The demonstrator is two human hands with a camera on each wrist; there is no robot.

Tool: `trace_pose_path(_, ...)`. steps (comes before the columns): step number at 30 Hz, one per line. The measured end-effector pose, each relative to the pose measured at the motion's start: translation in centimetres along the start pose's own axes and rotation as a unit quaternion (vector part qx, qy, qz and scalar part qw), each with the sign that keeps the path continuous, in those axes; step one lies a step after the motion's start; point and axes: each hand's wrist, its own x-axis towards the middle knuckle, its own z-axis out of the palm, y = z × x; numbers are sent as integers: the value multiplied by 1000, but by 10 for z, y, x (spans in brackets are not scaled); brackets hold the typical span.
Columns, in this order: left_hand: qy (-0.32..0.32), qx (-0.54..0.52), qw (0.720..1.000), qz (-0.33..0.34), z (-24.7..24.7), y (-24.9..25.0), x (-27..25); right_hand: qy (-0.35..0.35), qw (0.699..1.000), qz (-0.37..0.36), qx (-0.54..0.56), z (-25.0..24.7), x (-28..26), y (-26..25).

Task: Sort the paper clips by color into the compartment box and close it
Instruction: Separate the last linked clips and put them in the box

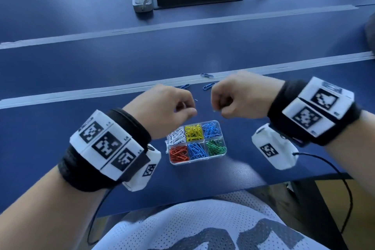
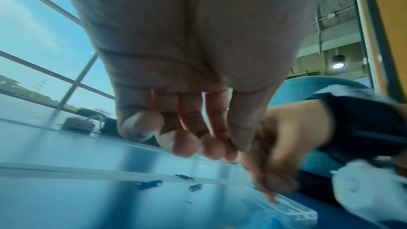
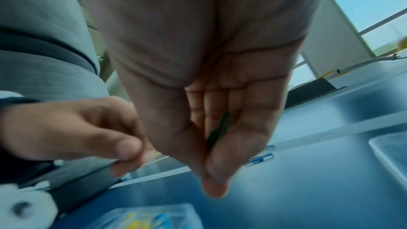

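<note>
Hands met above the box (image 1: pixel 197 142), which sat open on the blue bench (image 1: pixel 60 128) with white, yellow, blue, red and green clips in separate compartments; blue filled two. From the head view, the left hand (image 1: pixel 162 107) and right hand (image 1: pixel 241 97) were both curled in pinches just over its far edge, and what they held was too small to tell. Three blue clips (image 1: pixel 207 75) lay loose on the bench beyond them.

From the left wrist, the fingers (image 2: pixel 182 145) were bunched tight against the thumb, though blur hid whether anything was pinched. The lid (image 2: pixel 286 210) lay open and flat beside the box.

From the right wrist, a green clip (image 3: pixel 220 128) was pinched between the thumb and curled fingers, its loop lying against the palm. Released from that height, it could probably bounce into the neighbouring blue compartment or off the box. The loose blue clips, flat on the bench, would likely slide away under a careless pick.
</note>
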Motion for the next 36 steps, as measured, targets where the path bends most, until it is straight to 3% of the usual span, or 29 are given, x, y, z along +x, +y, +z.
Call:
trace_pose_path(4, 2, 13, 999, -36, -5, -11, 3, -53, 998, -29, -7, 9, -31, -15)
trace_pose_path(11, -24, 9, 999, -36, 3, -12, 9, -20, 998, -49, -25, 30, -43, -25)
trace_pose_path(17, -14, -7, 999, -34, 2, -16, 10, 7, 998, -36, 57, 20, -52, -24)
trace_pose_path(22, -7, -14, 999, -39, 0, -19, 15, -52, 996, -71, -25, 41, -50, -24)
trace_pose_path(27, 7, -3, 999, -45, -2, -23, 27, -48, 997, -61, -17, 33, -51, -24)
trace_pose_path(33, 49, 50, 994, -83, -2, -33, 56, 96, 995, -25, 1, -8, 2, -4)
trace_pose_path(36, 30, 68, 992, -107, -5, -33, 69, 81, 996, 16, -30, -13, 46, 9)
